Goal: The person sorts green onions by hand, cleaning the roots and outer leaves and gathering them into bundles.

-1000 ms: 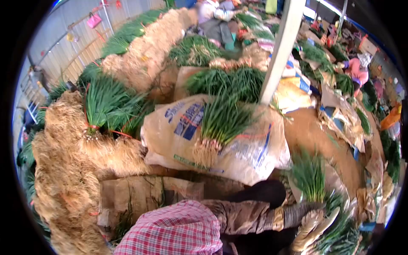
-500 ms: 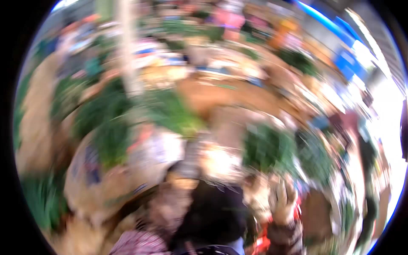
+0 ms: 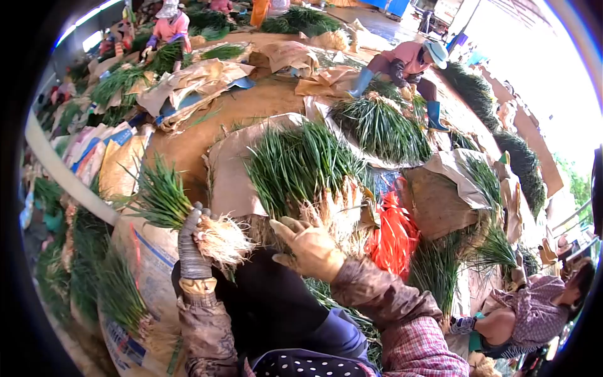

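L hand [image 3: 193,248] leftward — curled round bunch [image 3: 167,202]

The left hand [image 3: 196,248] holds a scallion bunch [image 3: 160,198], roots toward the right hand [image 3: 314,250]. Left of the legs [image 3: 276,308] is a sack [image 3: 162,244], another bunch [image 3: 119,295] on it. Before the right hand a scallion heap [image 3: 304,160] lies on a sheet [image 3: 231,166], plastic ties [image 3: 394,235] to its right; behind, rightward, lies a second heap [image 3: 384,129] (a co-worker [image 3: 411,60] just beyond it)
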Action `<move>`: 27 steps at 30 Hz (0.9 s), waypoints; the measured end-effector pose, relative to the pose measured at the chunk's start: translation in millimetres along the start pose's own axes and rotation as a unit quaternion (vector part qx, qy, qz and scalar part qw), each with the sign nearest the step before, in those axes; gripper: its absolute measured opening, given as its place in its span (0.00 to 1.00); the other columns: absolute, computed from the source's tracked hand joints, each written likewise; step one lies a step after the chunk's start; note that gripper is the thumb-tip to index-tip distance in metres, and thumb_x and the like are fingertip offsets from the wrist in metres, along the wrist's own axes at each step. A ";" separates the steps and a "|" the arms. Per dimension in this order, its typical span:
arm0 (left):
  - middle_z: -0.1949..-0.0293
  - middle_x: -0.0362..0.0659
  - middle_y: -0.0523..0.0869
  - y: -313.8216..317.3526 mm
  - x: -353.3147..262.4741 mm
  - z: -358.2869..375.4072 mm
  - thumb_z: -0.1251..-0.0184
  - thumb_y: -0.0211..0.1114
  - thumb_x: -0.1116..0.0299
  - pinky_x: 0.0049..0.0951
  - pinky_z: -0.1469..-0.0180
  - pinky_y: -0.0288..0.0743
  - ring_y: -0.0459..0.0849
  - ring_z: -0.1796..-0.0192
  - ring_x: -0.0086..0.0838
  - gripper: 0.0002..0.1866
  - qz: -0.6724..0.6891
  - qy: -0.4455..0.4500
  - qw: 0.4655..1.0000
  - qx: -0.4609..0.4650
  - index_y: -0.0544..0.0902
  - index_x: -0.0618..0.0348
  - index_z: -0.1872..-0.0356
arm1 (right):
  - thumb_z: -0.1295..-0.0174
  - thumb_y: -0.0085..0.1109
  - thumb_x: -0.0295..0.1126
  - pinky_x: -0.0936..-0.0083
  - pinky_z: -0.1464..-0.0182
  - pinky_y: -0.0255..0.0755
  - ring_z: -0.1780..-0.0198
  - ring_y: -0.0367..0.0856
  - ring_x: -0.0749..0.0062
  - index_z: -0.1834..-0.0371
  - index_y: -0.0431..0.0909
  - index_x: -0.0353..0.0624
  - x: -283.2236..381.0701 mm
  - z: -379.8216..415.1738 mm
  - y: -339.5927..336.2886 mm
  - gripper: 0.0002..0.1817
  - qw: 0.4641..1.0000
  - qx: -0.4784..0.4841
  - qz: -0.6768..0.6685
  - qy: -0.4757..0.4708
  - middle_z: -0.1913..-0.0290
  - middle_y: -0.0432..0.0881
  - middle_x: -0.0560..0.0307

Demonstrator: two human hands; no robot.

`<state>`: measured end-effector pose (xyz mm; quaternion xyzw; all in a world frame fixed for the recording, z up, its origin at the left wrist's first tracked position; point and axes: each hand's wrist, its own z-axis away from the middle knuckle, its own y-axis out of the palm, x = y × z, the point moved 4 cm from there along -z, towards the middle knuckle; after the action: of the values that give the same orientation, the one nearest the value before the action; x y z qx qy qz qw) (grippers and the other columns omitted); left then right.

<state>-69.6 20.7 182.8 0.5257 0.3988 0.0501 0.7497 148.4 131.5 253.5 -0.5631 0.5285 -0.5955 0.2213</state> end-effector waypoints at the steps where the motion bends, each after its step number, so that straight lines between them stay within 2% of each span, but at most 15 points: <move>1: 0.63 0.42 0.83 -0.6 3.0 0.2 0.38 0.64 0.69 0.29 0.50 0.75 0.81 0.59 0.29 0.11 -0.007 -0.003 1.000 -0.010 0.79 0.59 0.56 | 0.40 0.58 0.44 0.55 0.36 0.58 0.42 0.71 0.45 0.34 0.61 0.40 8.5 2.5 4.0 0.33 0.999 -0.045 0.005 -0.015 0.41 0.70 0.38; 2: 0.63 0.43 0.82 -13.3 8.2 -5.2 0.37 0.62 0.67 0.30 0.53 0.76 0.80 0.61 0.29 0.12 -0.052 0.021 0.998 -0.020 0.79 0.59 0.55 | 0.41 0.58 0.44 0.51 0.34 0.52 0.38 0.67 0.45 0.33 0.60 0.41 7.2 -1.9 12.3 0.35 0.989 -0.098 -0.103 -0.033 0.37 0.67 0.40; 7: 0.63 0.41 0.83 -0.7 21.4 15.3 0.36 0.61 0.67 0.27 0.56 0.76 0.81 0.62 0.26 0.10 -0.061 0.040 0.997 -0.008 0.80 0.59 0.56 | 0.43 0.55 0.46 0.47 0.32 0.43 0.31 0.55 0.44 0.32 0.60 0.43 88.0 -51.5 1.0 0.36 0.973 -0.193 0.009 -0.125 0.32 0.60 0.42; 9: 0.63 0.41 0.83 4.5 32.3 29.8 0.36 0.61 0.67 0.26 0.57 0.76 0.81 0.62 0.25 0.10 -0.041 0.052 0.998 0.003 0.80 0.59 0.57 | 0.41 0.56 0.39 0.51 0.33 0.50 0.32 0.58 0.44 0.34 0.63 0.40 107.3 -72.9 24.5 0.31 0.968 -0.197 0.095 -0.121 0.35 0.64 0.40; 11: 0.63 0.40 0.83 13.4 40.3 42.2 0.35 0.61 0.67 0.24 0.58 0.76 0.81 0.62 0.23 0.09 0.009 0.083 0.996 0.016 0.80 0.59 0.57 | 0.40 0.53 0.28 0.57 0.35 0.58 0.36 0.65 0.45 0.37 0.64 0.35 114.4 -81.3 29.8 0.26 0.954 -0.233 0.035 -0.186 0.37 0.67 0.40; 13: 0.63 0.39 0.84 29.2 43.3 51.2 0.35 0.60 0.67 0.23 0.59 0.76 0.81 0.63 0.22 0.09 0.107 0.096 0.989 0.042 0.81 0.59 0.58 | 0.33 0.47 0.32 0.62 0.37 0.61 0.37 0.67 0.55 0.32 0.57 0.36 106.5 -76.9 30.2 0.27 0.944 -0.275 -0.071 -0.169 0.36 0.66 0.42; 14: 0.63 0.39 0.84 36.9 36.6 48.1 0.35 0.60 0.67 0.23 0.59 0.77 0.81 0.63 0.22 0.09 0.164 0.081 0.981 0.061 0.81 0.59 0.58 | 0.32 0.45 0.37 0.66 0.46 0.65 0.45 0.72 0.58 0.32 0.59 0.38 111.8 -72.6 26.9 0.27 0.948 -0.275 -0.069 -0.142 0.40 0.70 0.43; 15: 0.64 0.39 0.84 47.8 20.6 38.0 0.37 0.62 0.68 0.22 0.59 0.76 0.81 0.62 0.21 0.08 0.251 -0.015 0.963 0.098 0.81 0.60 0.60 | 0.30 0.42 0.42 0.70 0.55 0.68 0.53 0.76 0.61 0.32 0.60 0.39 117.3 -69.2 24.4 0.27 0.953 -0.274 -0.066 -0.115 0.43 0.74 0.44; 17: 0.61 0.38 0.83 34.9 9.9 31.0 0.39 0.65 0.70 0.22 0.55 0.74 0.79 0.59 0.19 0.11 0.101 0.033 0.991 0.079 0.80 0.58 0.56 | 0.29 0.41 0.48 0.77 0.73 0.67 0.71 0.78 0.69 0.32 0.62 0.44 121.3 -67.5 23.3 0.28 0.934 -0.330 0.001 -0.136 0.48 0.80 0.50; 18: 0.69 0.35 0.82 34.0 0.9 27.1 0.42 0.67 0.70 0.20 0.62 0.74 0.78 0.65 0.17 0.10 0.059 0.069 0.995 0.028 0.79 0.57 0.60 | 0.29 0.41 0.49 0.79 0.82 0.63 0.80 0.76 0.74 0.32 0.63 0.46 122.9 -67.3 23.1 0.27 0.901 -0.392 0.069 -0.174 0.50 0.82 0.55; 21: 0.71 0.33 0.80 41.4 -60.6 46.2 0.45 0.70 0.69 0.20 0.61 0.74 0.78 0.65 0.17 0.13 -0.098 0.260 0.959 0.059 0.78 0.58 0.60 | 0.28 0.41 0.40 0.68 0.45 0.58 0.44 0.66 0.57 0.33 0.59 0.35 130.9 -50.6 29.0 0.26 0.948 -0.290 0.047 -0.127 0.38 0.68 0.42; 22: 0.72 0.34 0.80 42.4 -79.4 61.4 0.49 0.72 0.68 0.23 0.62 0.75 0.79 0.66 0.19 0.17 -0.080 0.152 0.982 0.073 0.76 0.59 0.59 | 0.28 0.41 0.37 0.64 0.32 0.56 0.33 0.62 0.51 0.33 0.58 0.31 131.9 -48.7 31.6 0.26 0.958 -0.259 0.028 -0.117 0.34 0.64 0.38; 23: 0.73 0.37 0.80 39.1 -97.1 54.3 0.49 0.72 0.69 0.21 0.71 0.76 0.81 0.69 0.21 0.19 -0.118 0.343 0.929 0.072 0.75 0.60 0.57 | 0.28 0.42 0.37 0.65 0.32 0.56 0.33 0.63 0.51 0.33 0.58 0.30 121.6 -52.5 38.1 0.26 0.951 -0.260 -0.042 -0.160 0.34 0.64 0.38; 26: 0.69 0.41 0.82 0.0 -147.8 82.9 0.53 0.72 0.71 0.22 0.74 0.77 0.81 0.71 0.22 0.22 -0.206 0.212 0.955 0.010 0.75 0.60 0.54 | 0.29 0.45 0.34 0.68 0.32 0.55 0.33 0.63 0.61 0.33 0.60 0.34 112.4 -54.1 41.3 0.24 0.957 -0.238 -0.124 -0.113 0.34 0.66 0.46; 27: 0.67 0.42 0.81 -25.4 -163.4 85.5 0.55 0.71 0.72 0.23 0.72 0.78 0.81 0.71 0.23 0.22 -0.264 0.236 0.935 -0.015 0.75 0.60 0.56 | 0.30 0.46 0.32 0.69 0.33 0.57 0.34 0.64 0.61 0.33 0.60 0.35 110.9 -54.1 41.9 0.24 0.956 -0.240 -0.124 -0.114 0.35 0.67 0.47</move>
<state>-133.3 -135.4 262.0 0.3628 0.6881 -0.0211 0.6281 55.9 42.5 275.6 -0.7249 0.5531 -0.4058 0.0630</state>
